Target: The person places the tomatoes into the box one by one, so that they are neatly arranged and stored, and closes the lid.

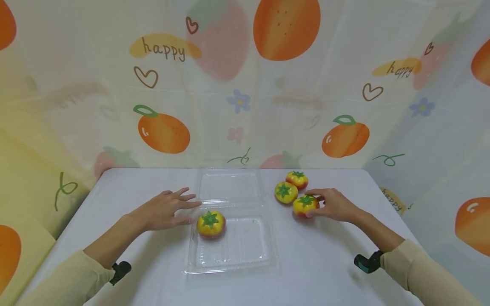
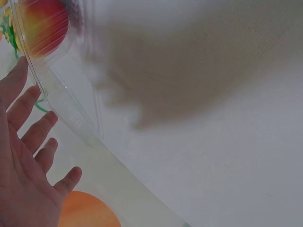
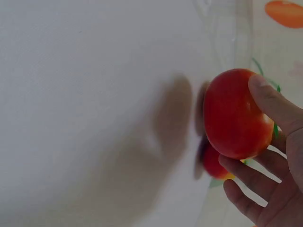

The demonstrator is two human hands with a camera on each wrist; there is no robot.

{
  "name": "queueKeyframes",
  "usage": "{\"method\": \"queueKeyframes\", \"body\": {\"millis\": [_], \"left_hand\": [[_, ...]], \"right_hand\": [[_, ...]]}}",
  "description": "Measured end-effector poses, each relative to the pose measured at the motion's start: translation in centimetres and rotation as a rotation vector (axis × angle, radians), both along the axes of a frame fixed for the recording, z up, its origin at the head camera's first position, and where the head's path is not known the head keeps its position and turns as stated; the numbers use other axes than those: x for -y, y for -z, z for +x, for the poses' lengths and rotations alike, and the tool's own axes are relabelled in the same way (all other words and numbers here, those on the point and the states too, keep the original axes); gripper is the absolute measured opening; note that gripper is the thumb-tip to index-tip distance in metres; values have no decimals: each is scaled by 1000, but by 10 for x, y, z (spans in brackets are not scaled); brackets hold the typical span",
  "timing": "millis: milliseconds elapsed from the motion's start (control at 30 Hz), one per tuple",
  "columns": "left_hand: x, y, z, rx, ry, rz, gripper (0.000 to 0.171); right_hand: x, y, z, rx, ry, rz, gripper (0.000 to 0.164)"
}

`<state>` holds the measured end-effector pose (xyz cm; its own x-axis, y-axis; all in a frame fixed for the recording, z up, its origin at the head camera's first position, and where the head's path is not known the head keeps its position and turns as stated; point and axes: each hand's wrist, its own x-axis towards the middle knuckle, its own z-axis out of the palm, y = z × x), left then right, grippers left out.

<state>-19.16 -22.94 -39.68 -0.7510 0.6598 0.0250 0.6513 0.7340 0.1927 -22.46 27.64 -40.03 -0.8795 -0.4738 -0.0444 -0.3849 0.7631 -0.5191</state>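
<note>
In the head view my right hand (image 1: 332,205) grips a yellow-red tomato (image 1: 305,206) with a green star-shaped top, thumb on one side and fingers on the other. The right wrist view shows the red underside of this tomato (image 3: 234,116). Close by it on the table sit two more tomatoes, one nearer (image 1: 286,193) and one farther back (image 1: 297,180). A clear plastic clamshell box (image 1: 249,259) lies opened out, with a single tomato (image 1: 211,224) at the left of its near half. My left hand (image 1: 162,210) reaches over the box's left edge, fingers spread, holding nothing.
A white-covered table (image 1: 317,272) carries everything. The box's clear lid (image 1: 229,185) lies flat toward the back. Behind the table hangs a fruit-printed curtain (image 1: 214,127), which also runs along both sides.
</note>
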Motion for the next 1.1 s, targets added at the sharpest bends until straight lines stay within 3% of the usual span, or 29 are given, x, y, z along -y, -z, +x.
{"method": "queueKeyframes", "body": {"millis": [200, 500, 733, 1100], "left_hand": [[1, 0, 0, -3, -5, -6, 51], [0, 0, 0, 8, -3, 1, 52], [1, 2, -1, 5, 4, 0, 52], [1, 2, 0, 2, -4, 4, 51]], "right_hand": [[27, -21, 6, -22, -32, 5, 65], [69, -37, 21, -100, -166, -16, 64], [100, -38, 33, -92, -263, -18, 63], [142, -23, 47, -45, -403, 48, 56]]}}
